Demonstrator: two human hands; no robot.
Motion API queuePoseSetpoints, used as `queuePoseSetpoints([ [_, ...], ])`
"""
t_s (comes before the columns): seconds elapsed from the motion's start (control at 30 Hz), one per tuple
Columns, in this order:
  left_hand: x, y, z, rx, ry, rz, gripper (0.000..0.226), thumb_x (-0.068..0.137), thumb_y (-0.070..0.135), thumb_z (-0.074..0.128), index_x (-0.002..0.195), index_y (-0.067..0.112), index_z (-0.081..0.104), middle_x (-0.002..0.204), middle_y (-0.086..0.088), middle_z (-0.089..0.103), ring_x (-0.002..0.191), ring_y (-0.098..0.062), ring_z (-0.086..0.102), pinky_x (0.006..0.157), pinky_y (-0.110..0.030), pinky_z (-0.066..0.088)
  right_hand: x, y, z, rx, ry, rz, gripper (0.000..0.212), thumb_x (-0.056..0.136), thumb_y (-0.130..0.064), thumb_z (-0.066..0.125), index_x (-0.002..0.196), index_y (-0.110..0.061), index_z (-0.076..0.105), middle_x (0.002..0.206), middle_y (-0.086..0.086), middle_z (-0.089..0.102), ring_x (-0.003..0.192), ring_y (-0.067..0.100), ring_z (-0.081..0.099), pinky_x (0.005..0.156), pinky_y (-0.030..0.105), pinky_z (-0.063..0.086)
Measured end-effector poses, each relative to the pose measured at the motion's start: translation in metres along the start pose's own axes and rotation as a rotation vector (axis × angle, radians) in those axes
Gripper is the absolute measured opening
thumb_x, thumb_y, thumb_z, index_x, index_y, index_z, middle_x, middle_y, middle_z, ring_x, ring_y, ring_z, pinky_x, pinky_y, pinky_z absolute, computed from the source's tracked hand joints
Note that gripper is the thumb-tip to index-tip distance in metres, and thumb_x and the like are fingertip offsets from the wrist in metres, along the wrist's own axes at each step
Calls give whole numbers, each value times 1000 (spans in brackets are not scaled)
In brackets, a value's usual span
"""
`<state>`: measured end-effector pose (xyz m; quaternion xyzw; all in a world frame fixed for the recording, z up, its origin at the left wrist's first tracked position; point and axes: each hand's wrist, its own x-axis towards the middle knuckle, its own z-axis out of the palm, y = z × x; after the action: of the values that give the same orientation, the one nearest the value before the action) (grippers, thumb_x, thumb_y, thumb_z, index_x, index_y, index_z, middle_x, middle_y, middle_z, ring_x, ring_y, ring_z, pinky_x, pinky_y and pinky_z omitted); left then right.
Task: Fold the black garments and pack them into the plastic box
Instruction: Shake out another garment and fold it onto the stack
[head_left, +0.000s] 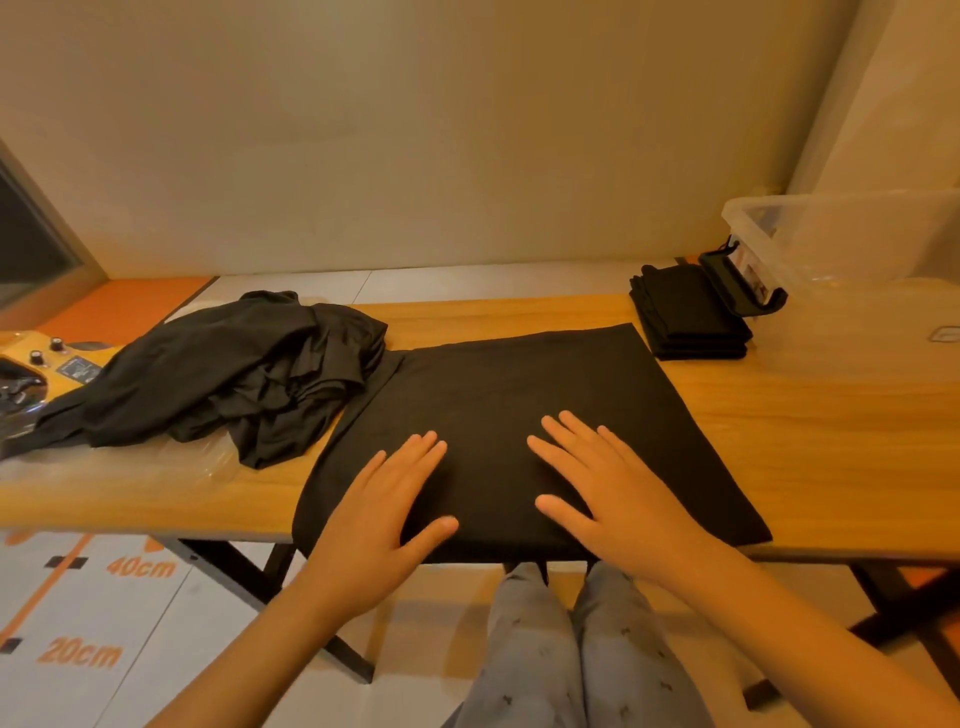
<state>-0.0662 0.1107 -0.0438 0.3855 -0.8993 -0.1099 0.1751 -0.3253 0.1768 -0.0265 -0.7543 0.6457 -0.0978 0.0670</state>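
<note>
A black garment (519, 395) lies spread flat on the wooden table (810, 447), its near edge hanging over the table's front. My left hand (384, 509) and my right hand (602, 488) both rest flat on its near part, fingers straight, palms down. A crumpled heap of black garments (234, 374) lies to the left. A small stack of folded black garments (685, 312) sits at the back right, beside the clear plastic box (831, 239) with its black latch (737, 280).
A yellow device with knobs (47, 364) sits at the table's left end. A clear plastic sheet (130, 467) lies under the heap. Floor markings reading 40cm and 20cm show below left. My legs are under the table's front edge.
</note>
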Motion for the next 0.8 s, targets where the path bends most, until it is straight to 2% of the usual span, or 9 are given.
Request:
queuePoseSetpoints([
  [0.03,-9,2,6,49,25,26,81,85,69,44,152,30,19,159,15,15,146,-1,9,121,-34,10,-9,-2,3,-19,10,-25,67,92,-63,29,151,-37,10,159,-14,-1,145,5,-11,118,30,-4],
  [0.1,-26,1,19,217,33,76,93,77,70,56,152,25,22,158,7,23,147,-11,15,118,-39,13,-26,0,11,-125,49,-56,79,82,-73,38,149,-34,23,158,-11,16,146,9,5,119,37,12],
  [0.17,-37,-9,33,361,24,106,97,76,65,60,152,21,19,156,-2,28,147,-18,16,116,-44,18,-41,9,20,-232,31,-26,94,68,-74,58,147,-29,35,153,-3,33,143,16,25,113,42,25],
  [0.23,-44,-23,44,438,66,106,90,82,47,59,154,20,12,155,-7,28,148,-22,14,117,-44,19,-51,20,27,-291,38,26,104,54,-59,82,143,-24,43,148,2,43,137,22,39,107,42,32],
  [0.3,-47,-33,48,459,153,56,88,82,24,67,153,18,16,153,-11,30,146,-26,19,118,-43,16,-57,26,29,-283,122,84,102,47,-43,93,137,-19,52,140,7,53,129,26,50,101,42,40],
  [0.37,-47,-35,46,464,191,-15,97,68,13,83,148,14,27,148,-14,38,140,-30,29,117,-43,14,-60,30,31,-294,199,87,97,46,-40,94,132,-15,57,134,10,57,124,28,55,97,43,45],
  [0.43,-46,-35,44,484,208,-26,99,61,8,85,144,13,32,142,-16,44,135,-32,34,116,-42,14,-62,32,35,-313,257,56,91,49,-39,93,130,-13,59,133,12,58,122,29,56,96,44,46],
  [0.63,-50,-33,41,482,199,-3,92,61,6,84,140,11,37,139,-17,51,131,-33,41,115,-41,15,-70,38,38,-322,359,-20,82,57,-27,91,130,-12,59,133,13,58,122,30,56,98,44,45],
  [0.8,-54,-37,34,467,186,70,89,67,9,81,143,11,34,144,-15,46,136,-29,35,116,-41,16,-78,45,42,-285,404,-82,74,66,-22,86,133,-14,56,136,10,56,127,28,52,102,43,40],
])
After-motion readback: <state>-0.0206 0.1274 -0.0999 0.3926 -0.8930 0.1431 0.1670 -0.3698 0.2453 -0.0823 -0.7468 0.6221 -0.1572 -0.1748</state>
